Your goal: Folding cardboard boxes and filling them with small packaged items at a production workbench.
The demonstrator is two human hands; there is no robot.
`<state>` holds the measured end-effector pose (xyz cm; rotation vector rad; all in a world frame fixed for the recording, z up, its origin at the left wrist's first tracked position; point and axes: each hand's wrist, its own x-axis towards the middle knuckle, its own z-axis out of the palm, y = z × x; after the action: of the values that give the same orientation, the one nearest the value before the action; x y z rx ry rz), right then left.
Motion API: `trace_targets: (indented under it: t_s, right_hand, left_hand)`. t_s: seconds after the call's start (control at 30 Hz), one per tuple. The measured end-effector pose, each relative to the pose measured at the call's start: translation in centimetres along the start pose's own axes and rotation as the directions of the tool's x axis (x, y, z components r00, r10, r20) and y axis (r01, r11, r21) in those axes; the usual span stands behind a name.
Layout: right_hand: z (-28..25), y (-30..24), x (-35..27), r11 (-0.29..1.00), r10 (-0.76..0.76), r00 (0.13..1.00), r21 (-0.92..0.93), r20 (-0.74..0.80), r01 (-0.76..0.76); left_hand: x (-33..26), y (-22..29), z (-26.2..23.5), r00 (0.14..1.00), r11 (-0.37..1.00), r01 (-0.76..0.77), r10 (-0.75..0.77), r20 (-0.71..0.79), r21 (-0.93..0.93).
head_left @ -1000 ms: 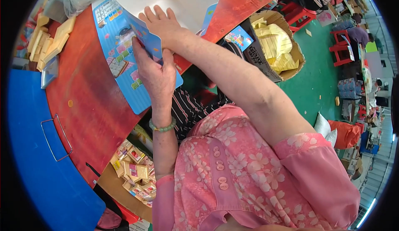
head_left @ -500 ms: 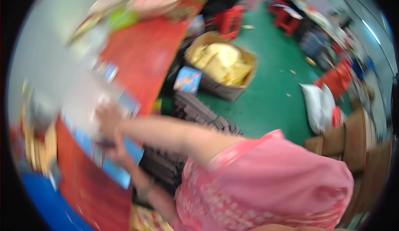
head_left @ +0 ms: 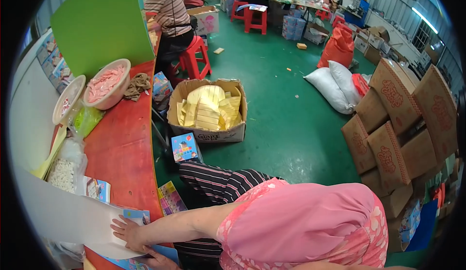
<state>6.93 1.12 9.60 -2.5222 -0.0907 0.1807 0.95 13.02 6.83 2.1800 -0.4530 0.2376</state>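
My right hand (head_left: pixel 127 232) lies flat with fingers spread on the white inner face of a large folded card sheet (head_left: pixel 92 224). The sheet bends upward at the left and shows blue printed edges along the table side. Close below, at the lower edge of the picture, my left hand (head_left: pixel 161 259) rests on the blue printed part of the sheet. Its fingers look stretched out, though it is only partly in view. A small printed blue box or card (head_left: pixel 98 190) lies just beyond the sheet on the red table (head_left: pixel 127 156).
Beyond are a plastic bag of white pieces (head_left: pixel 63 173), a bowl of pink packets (head_left: pixel 107 83) and a green divider (head_left: pixel 102 27). On the floor stand an open carton of yellow sheets (head_left: pixel 208 112) and a small blue box (head_left: pixel 185 147). Stacked cartons (head_left: pixel 388 148) stand right. Co-workers sit farther off.
The view has swung and sharpened, so the table and hands now sit lower in it. My right hand is still on the white sheet; my left hand is now partly out of view.
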Motion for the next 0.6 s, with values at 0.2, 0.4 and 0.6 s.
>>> trace_targets:
  t_s: [0.2, 0.4, 0.6]
  right_hand:
    - [-0.3, 0.2, -0.3, 1.000, -0.017, 1.000, 0.004, -0.014, 0.017]
    - [-0.3, -0.2, -0.7, 0.999, 0.022, 0.999, -0.040, -0.032, -0.023]
    - [1.7, -1.3, 0.1, 1.000, -0.027, 1.000, 0.002, 0.003, 0.027]
  left_hand:
    - [-0.4, 1.2, 0.0, 0.999, 0.995, 0.033, -0.036, -0.036, -0.093]
    - [-0.3, 1.3, 0.1, 0.997, 0.987, 0.024, -0.034, -0.065, -0.160]
    - [-1.2, -0.1, -0.2, 0.991, 0.980, 0.073, -0.092, -0.094, -0.187]
